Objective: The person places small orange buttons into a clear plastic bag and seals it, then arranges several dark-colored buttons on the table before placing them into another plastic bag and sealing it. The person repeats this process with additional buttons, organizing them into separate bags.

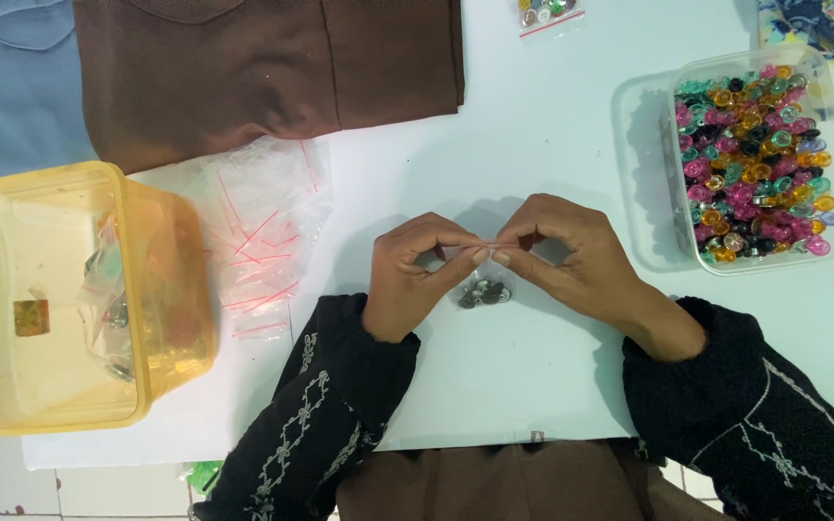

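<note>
A small clear plastic zip bag (484,287) with a thin red strip along its mouth hangs just above the white table top (533,145), pinched at its upper edge. The red strip runs level from side to side, and the pouch sags below it. Inside, at the bottom, sits a little clump of dark and silvery bead-like pieces; their exact shape is too small to tell. The bag is upright, its film nearly see-through against the table top, and it lies near the table top's front edge, about midway along its width. Whether the mouth is sealed cannot be told.
</note>
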